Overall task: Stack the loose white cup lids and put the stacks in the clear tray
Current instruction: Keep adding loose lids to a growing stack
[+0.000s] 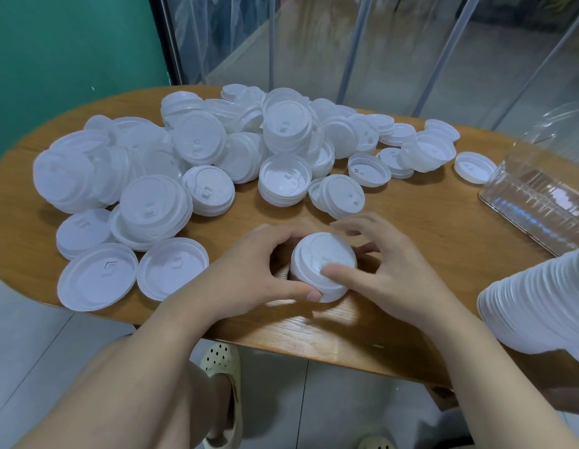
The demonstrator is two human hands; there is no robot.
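Many loose lids: heap of white round plastic cup lids (197,150) behind the small stack.
Tray: clear ribbed plastic tray (537,196), far right of it.
Stack: small white lid stack (322,265) at table's near edge.
Hands: left hand (249,270) curled around it; right hand (375,273) thumb pressing on top.
Advice: press evenly, rims aligned.

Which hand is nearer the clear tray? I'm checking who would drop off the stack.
Right. The right hand holds the small lid stack on the side toward the clear tray at the table's right end; the left hand grips the stack's far side.

Tall lid stack (537,306) cut off right.
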